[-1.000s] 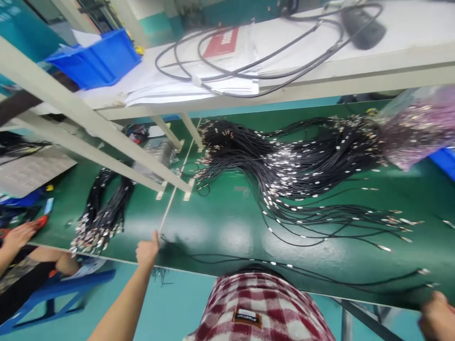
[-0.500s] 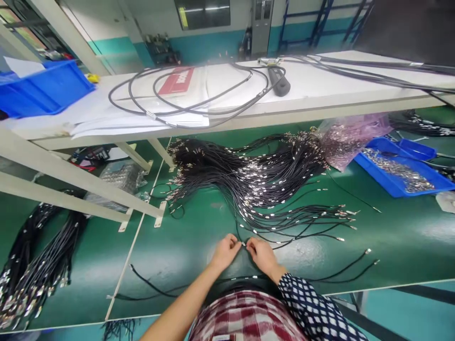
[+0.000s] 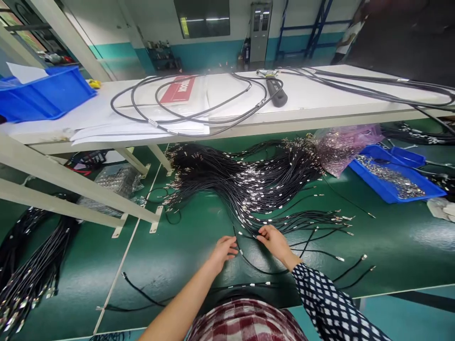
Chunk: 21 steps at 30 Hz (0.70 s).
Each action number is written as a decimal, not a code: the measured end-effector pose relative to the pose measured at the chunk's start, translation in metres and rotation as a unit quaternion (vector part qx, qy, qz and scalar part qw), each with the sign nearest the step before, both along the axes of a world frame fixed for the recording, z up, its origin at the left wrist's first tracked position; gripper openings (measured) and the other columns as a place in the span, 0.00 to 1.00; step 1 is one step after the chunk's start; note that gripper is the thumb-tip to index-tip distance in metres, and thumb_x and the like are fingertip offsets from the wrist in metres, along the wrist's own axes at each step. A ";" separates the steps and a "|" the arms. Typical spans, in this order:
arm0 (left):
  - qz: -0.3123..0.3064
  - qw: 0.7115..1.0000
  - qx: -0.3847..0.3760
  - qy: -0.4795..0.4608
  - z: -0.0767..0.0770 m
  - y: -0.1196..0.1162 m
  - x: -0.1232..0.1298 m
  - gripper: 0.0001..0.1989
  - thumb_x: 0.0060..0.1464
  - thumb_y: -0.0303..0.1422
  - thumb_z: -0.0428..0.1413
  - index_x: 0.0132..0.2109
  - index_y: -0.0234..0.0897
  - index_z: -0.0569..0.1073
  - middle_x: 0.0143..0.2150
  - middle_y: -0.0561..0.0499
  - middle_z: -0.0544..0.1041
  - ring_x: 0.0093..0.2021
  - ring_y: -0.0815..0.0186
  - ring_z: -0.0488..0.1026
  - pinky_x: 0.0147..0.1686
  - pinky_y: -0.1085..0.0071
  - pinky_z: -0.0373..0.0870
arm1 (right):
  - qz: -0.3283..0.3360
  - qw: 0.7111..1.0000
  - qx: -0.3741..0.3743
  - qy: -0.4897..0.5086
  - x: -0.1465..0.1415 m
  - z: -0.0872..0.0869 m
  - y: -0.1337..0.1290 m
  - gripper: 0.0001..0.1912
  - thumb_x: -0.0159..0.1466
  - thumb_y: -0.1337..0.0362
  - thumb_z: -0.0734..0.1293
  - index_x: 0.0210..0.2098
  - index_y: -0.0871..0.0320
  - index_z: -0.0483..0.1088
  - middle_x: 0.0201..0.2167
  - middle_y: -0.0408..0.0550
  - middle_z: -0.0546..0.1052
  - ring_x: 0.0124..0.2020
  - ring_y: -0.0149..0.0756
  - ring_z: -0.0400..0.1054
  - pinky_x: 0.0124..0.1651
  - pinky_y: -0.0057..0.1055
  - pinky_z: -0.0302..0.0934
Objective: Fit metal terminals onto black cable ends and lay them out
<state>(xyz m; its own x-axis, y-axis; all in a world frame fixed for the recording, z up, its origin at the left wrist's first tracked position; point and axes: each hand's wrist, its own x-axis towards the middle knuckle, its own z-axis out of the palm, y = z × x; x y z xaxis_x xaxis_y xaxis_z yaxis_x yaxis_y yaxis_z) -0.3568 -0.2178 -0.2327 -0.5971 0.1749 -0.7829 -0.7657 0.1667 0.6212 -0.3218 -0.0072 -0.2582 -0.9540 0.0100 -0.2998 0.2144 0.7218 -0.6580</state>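
My left hand (image 3: 223,252) is over the green table with its fingers apart, right beside a single black cable (image 3: 249,265) that curves down and to the right. My right hand (image 3: 274,242) has thumb and fingertips pinched together at another black cable, by the lower edge of the big bundle of black cables (image 3: 245,180). Many small white labels dot the middle of that bundle, and metal ends show at both sides. Several cable ends (image 3: 337,219) spread out to the right. A few separate cables (image 3: 252,284) lie along the table edge in front of me.
A white shelf (image 3: 313,111) spans the table, carrying coiled cables, a black-handled tool (image 3: 276,94) and a blue bin (image 3: 53,94). Rightward are a pink plastic bag (image 3: 343,147) and a blue tray (image 3: 378,187) of metal parts. More cables (image 3: 39,265) lie left.
My hands have moved apart. The left has let go of the labelled cable, which now lies in a curve; the right has shifted up and right to the bundle's lower edge.
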 end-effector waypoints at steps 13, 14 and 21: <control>-0.066 0.987 0.065 -0.131 -0.029 0.044 0.038 0.15 0.61 0.36 0.54 0.52 0.33 0.70 0.49 0.45 0.74 0.43 0.62 0.74 0.41 0.60 0.74 | 0.027 0.973 0.192 0.123 -0.029 0.023 0.018 0.06 0.68 0.68 0.62 0.36 0.60 0.70 0.33 0.45 0.73 0.33 0.34 0.68 0.40 0.33 0.62; -0.065 0.986 0.085 -0.126 -0.028 0.059 0.034 0.15 0.61 0.35 0.55 0.53 0.34 0.70 0.50 0.45 0.73 0.44 0.61 0.74 0.42 0.59 0.74 | 0.017 0.970 0.200 0.140 -0.035 0.033 0.023 0.06 0.68 0.68 0.61 0.37 0.59 0.70 0.33 0.45 0.74 0.32 0.34 0.67 0.39 0.33 0.61; -0.056 0.966 0.220 -0.126 0.003 0.099 -0.006 0.19 0.61 0.45 0.52 0.45 0.32 0.73 0.41 0.46 0.77 0.38 0.63 0.75 0.40 0.60 0.73 | 0.043 0.942 0.189 0.274 -0.040 0.107 0.034 0.11 0.72 0.63 0.56 0.45 0.55 0.70 0.41 0.49 0.74 0.44 0.42 0.63 0.48 0.37 0.56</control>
<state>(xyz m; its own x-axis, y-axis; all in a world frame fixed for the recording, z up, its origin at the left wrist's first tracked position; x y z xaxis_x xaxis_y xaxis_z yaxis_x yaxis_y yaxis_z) -0.3631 -0.1186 -0.2300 -0.3557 0.5758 -0.7361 -0.8938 0.0204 0.4479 -0.3622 0.0271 -0.1516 -0.9664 -0.0681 0.2478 -0.1538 0.9257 -0.3456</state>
